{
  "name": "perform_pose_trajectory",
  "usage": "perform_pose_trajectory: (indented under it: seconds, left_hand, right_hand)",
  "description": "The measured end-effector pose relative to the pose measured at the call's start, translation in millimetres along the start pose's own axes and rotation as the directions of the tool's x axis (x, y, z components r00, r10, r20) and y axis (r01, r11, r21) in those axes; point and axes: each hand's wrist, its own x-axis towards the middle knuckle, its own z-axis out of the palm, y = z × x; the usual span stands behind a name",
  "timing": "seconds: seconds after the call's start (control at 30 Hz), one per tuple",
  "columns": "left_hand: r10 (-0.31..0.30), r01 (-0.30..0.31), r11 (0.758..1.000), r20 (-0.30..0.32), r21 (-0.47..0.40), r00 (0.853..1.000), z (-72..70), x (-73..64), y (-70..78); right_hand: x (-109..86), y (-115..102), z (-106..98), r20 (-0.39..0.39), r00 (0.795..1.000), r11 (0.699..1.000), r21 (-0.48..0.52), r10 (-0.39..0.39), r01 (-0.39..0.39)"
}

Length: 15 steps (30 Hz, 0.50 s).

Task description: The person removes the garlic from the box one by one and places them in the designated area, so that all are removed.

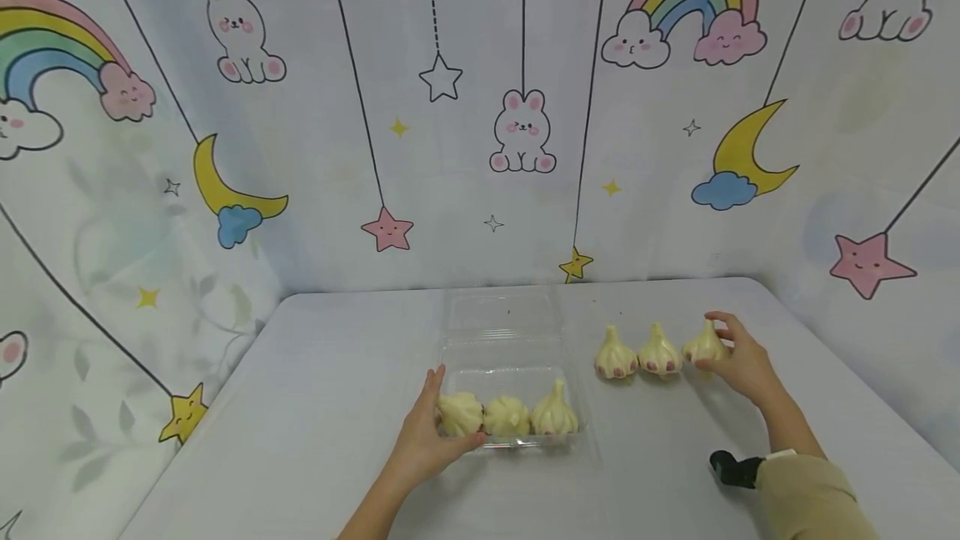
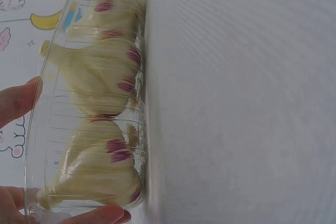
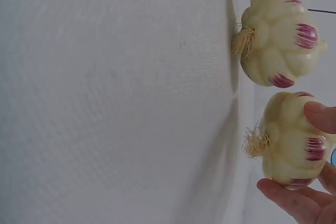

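A clear plastic box (image 1: 517,442) with its lid folded back stands on the table, holding three garlic bulbs in a row, the middle one (image 1: 507,417) among them. My left hand (image 1: 429,433) grips the box at its left end, thumb along the front wall and fingers at the side. To the right of the box, my right hand (image 1: 742,358) pinches a garlic bulb (image 3: 291,140) between thumb and fingers, its roots showing in the right wrist view. Just left of that bulb stand two more, a nearer garlic bulb (image 1: 660,350) and a farther garlic bulb (image 1: 616,354).
The open lid (image 1: 501,315) lies flat behind the box on the white table (image 1: 300,440). A patterned cloth backdrop (image 1: 465,190) rises behind and at the sides. A black device (image 1: 735,470) is strapped at my right wrist, by the beige sleeve (image 1: 810,494).
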Motion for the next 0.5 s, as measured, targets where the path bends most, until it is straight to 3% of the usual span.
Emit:
perform_pose_trajectory:
  seconds: [0.5]
  left_hand:
    - [-0.004, 0.004, 1.000, 0.007, -0.007, 1.000, 0.0, 0.4, -0.5]
  right_hand:
    - [9.0, 6.6, 3.4, 0.088, 0.996, 0.999, -0.013, 0.033, -0.032]
